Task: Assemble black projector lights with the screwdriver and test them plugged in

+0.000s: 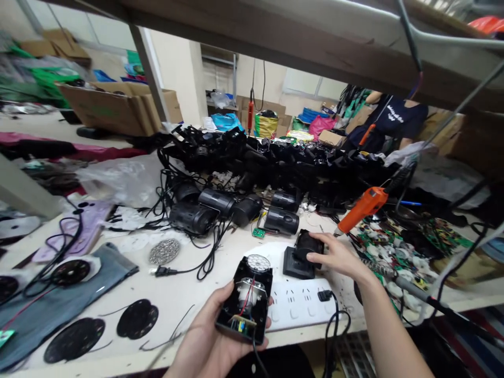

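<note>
My left hand [208, 328] holds an opened black device housing [244, 299] from below, its inside facing up. Inside it sit a metal motor, red wires and a small circuit board; a round white perforated disc [259, 262] is at its far end. A black cord runs out of the near end. My right hand [340, 256] has thumb and fingers around a rounded black part [305, 244], which rests against a black square block [298, 264]. Between the hands and the table edge lies a white power strip [301, 307] with a black plug in it.
An orange electric screwdriver [362, 210] hangs at the right, above a heap of circuit boards [394, 236]. Several black cylindrical housings [192, 216] lie behind, before a dark pile. At left are a metal mesh disc [164, 252], black round pieces [74, 338] and a purple phone [73, 231].
</note>
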Available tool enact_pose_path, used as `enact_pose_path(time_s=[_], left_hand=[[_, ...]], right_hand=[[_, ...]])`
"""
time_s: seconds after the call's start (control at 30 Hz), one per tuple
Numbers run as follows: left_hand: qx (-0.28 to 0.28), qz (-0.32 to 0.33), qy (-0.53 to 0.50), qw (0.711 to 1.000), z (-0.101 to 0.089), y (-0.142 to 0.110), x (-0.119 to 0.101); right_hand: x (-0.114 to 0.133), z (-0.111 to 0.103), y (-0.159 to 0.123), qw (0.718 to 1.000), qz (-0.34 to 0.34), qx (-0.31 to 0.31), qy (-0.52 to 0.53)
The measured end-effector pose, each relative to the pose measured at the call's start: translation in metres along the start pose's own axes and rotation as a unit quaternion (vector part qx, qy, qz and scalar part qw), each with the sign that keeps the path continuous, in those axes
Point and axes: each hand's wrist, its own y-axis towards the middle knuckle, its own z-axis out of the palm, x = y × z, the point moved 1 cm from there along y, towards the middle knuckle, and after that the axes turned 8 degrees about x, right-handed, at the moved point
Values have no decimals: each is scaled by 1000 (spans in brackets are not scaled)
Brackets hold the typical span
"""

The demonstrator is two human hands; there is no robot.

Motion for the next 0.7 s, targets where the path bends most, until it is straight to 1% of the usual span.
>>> enact_pose_path(time_s=[0.17,0.27,0.33,0.43,0.53,0.63,0.7], left_hand=[[9,10,-23,1000,-8,1,4],[16,11,-29,999,-10,1,3],[14,7,-36,999,-11,0,0],[12,3,-45,999,-11,0,-2],[9,0,-52,999,-11,1,-3],[11,3,-53,999,-10,2,-2],[23,7,-53,998,-10,3,-1]], right_hand=[[-2,-4,3,1000,6,20,4],[-4,-1,5,999,6,45,27],[-7,3,6,999,9,40,29],[-10,8,9,1000,13,10,6],[-7,9,10,999,12,-26,-24],[8,4,3,991,-14,-99,-91],[29,-2,-8,978,-52,-154,-132]])
